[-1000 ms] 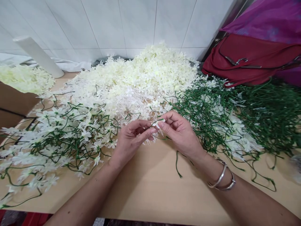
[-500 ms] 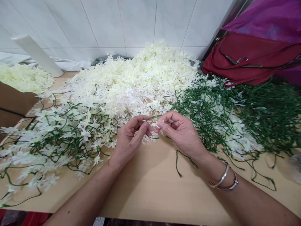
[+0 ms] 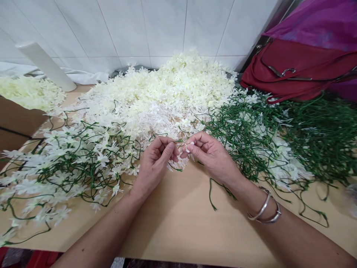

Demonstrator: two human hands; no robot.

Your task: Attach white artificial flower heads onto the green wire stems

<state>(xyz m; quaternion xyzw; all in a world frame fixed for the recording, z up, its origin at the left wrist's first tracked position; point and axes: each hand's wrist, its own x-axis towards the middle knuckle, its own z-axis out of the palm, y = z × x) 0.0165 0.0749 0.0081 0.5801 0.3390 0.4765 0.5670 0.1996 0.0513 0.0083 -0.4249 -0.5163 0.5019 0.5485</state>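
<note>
Close together above the front of the table, both of my hands are pinched. Between thumb and fingers, my left hand (image 3: 157, 158) grips a green plastic stem (image 3: 178, 140), whose tip sticks out toward the right. A small white artificial flower (image 3: 189, 146) is held in the fingertips of my right hand (image 3: 209, 154); part of it is hidden by the fingers. Left of my hands lies a pile of white flowers on green stems (image 3: 83, 163). Beyond them is a large heap of loose cream-white flower heads (image 3: 173, 82). Bare green stems (image 3: 234, 126) lie tangled at the right.
A red handbag (image 3: 301, 69) and a purple bag (image 3: 318, 22) stand at the back right. A white roll (image 3: 47, 67) leans at the back left, near a brown box (image 3: 19, 124). The tiled wall (image 3: 164, 29) closes off the table (image 3: 178, 223) behind.
The white flower has drawn slightly away from the left fingers and is bunched in my right fingertips. Both hands stay in nearly the same place.
</note>
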